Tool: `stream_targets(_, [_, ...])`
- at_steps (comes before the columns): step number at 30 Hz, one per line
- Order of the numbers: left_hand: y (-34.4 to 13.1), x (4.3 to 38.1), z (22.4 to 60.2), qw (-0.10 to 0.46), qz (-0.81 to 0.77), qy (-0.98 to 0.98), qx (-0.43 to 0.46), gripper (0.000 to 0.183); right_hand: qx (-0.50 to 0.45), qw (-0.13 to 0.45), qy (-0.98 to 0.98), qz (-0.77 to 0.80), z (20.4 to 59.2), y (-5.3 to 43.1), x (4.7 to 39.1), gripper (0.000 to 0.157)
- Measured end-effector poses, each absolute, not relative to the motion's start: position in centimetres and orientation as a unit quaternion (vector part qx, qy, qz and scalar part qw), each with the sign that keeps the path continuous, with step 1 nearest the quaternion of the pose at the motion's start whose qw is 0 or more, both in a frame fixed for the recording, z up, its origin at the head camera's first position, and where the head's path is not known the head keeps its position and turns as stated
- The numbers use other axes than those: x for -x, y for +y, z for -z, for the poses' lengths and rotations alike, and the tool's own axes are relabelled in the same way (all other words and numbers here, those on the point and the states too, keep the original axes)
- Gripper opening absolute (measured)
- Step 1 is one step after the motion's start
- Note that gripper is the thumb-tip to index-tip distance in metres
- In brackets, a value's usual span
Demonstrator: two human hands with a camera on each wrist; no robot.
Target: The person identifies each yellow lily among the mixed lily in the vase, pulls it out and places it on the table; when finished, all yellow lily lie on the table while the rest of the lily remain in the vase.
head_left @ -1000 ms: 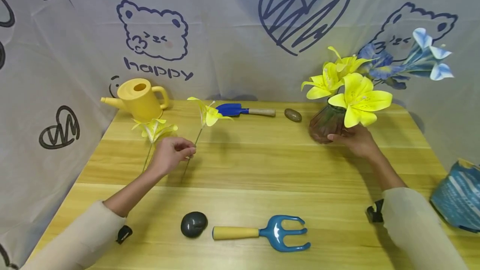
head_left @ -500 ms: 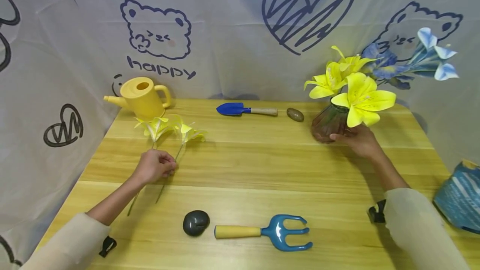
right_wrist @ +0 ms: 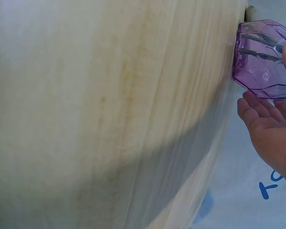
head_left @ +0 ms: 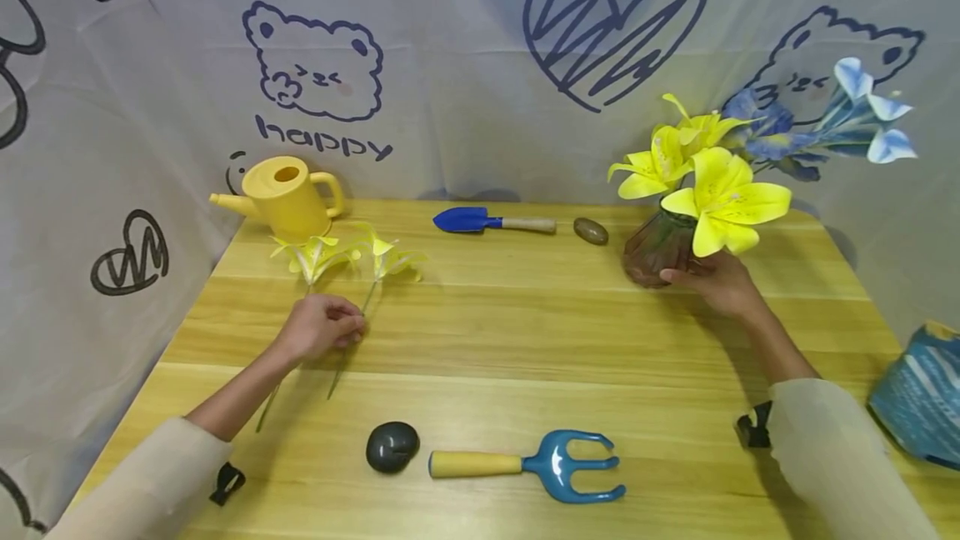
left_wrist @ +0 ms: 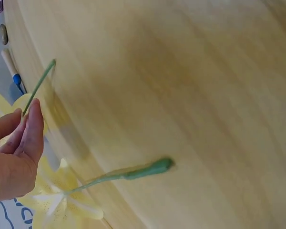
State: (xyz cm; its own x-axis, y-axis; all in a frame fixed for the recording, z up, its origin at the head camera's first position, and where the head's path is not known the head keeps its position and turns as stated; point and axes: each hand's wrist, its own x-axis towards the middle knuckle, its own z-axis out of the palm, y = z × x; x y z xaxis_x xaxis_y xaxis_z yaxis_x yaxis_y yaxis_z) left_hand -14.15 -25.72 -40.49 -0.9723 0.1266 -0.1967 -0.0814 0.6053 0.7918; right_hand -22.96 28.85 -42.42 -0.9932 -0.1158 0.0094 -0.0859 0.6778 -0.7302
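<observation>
— Lily stem (head_left: pixel 347 350) first: where does it lie from the watering can (head_left: pixel 287 197)?
— Nearer the camera than the can; the left hand (head_left: pixel 318 327) pinches it mid-length, cut end toward the viewer, bloom (head_left: pixel 388 257) pointing back toward the can.
— And the purple vase (head_left: pixel 657 247)?
— Far to the can's right, well apart from the stem, cupped by the right hand (head_left: pixel 716 281), fingers wrapping its base.

**Desk surface and items**

Light wooden desk (head_left: pixel 525 340). Along the back edge are set a yellow watering can (head_left: pixel 285 194), blue trowel (head_left: pixel 491 222), brown stone (head_left: pixel 590 230) and purple glass vase (head_left: pixel 656 247). Two yellow lilies (head_left: pixel 348 255) are laid at left. Near the front: dark stone (head_left: pixel 392 446), blue hand rake (head_left: pixel 525 465).
</observation>
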Motion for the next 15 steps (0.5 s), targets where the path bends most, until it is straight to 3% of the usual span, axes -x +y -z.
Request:
stream_targets(3, [-26.0, 14.1, 40.0, 0.09, -0.39, 0.916, -0.037, 0.019, 0.064, 0.007, 0.917, 0.395, 42.5, 28.8, 23.0, 0.038])
stream_targets(10, [-24.1, 14.4, 36.7, -0.049, -0.274, 0.951, -0.136, 0.014, 0.065, 0.005, 0.914, 0.4, 42.3, 28.7, 22.8, 0.038])
stream_targets(15, [-19.0, 16.2, 33.5, -0.044, -0.345, 0.922, -0.171, 0.015, 0.074, -0.002, 0.912, 0.404, 42.6, 28.8, 23.0, 0.036])
